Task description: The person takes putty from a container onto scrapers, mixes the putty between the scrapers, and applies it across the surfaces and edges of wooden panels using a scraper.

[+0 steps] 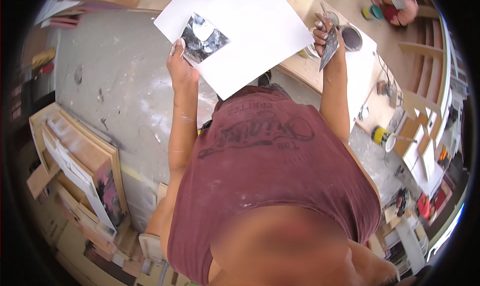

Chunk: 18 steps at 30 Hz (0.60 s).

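Observation:
My left hand [179,61] is closed on the near left edge of a square palette plate [199,48], dark and smeared, with a lump of white putty [202,30] near its far side. The plate is over the left part of a large white panel [260,36]. At the panel's right edge my right hand [322,32] is closed round a putty knife [330,48], whose smeared grey blade points down toward me. White smudges mark my fingers. Just beyond that hand is an open can with dark grey contents [352,39].
A wooden worktop [302,78] runs under the panel to the right, with a power tool [389,92] and a yellow-and-black can [382,137] along that side. Framed boards [80,171] lean at the lower left. Another person [401,10] is at the far right.

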Each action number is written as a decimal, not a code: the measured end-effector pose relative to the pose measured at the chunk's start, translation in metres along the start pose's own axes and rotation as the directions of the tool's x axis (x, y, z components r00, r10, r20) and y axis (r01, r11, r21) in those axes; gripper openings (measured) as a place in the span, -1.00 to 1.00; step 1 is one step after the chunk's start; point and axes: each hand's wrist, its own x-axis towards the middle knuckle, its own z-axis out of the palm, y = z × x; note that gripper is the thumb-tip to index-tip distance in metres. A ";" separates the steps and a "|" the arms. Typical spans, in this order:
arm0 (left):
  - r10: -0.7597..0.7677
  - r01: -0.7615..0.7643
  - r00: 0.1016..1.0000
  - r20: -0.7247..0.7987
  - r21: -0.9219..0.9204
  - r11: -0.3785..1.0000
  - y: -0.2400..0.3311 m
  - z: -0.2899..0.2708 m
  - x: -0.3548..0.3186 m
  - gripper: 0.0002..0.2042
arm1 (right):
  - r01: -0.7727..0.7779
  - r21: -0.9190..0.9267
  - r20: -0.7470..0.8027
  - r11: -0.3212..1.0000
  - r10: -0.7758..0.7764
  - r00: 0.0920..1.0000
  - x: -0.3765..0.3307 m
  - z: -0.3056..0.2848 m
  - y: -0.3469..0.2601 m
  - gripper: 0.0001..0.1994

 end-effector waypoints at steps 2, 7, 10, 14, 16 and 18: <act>-0.039 0.039 0.999 -0.022 0.016 0.999 -0.018 0.010 0.007 -0.71 | 0.039 0.040 -0.140 0.998 -0.033 0.990 -0.019 -0.024 0.003 -0.63; -0.074 0.071 0.992 -0.102 -0.038 0.997 -0.046 0.034 -0.002 -0.75 | 0.016 0.195 -0.314 0.981 0.047 0.948 -0.056 -0.103 0.019 -0.60; -0.080 0.079 0.997 -0.024 -0.057 0.995 -0.052 0.040 -0.005 -0.72 | -0.113 0.320 -0.301 0.941 0.214 0.929 -0.081 -0.126 0.042 -0.56; -0.158 0.165 0.986 0.051 -0.192 0.968 -0.051 0.044 -0.003 -0.72 | -0.177 0.332 -0.264 0.926 0.272 0.926 -0.108 -0.110 0.056 -0.53; -0.160 0.162 0.987 0.028 -0.254 0.953 -0.047 0.049 -0.008 -0.72 | -0.175 0.323 -0.172 0.930 0.240 0.956 -0.104 -0.107 0.045 -0.53; -0.166 0.168 0.985 0.034 -0.340 0.925 -0.045 0.050 -0.009 -0.73 | -0.095 0.249 -0.076 0.964 0.117 0.990 -0.090 -0.103 0.027 -0.58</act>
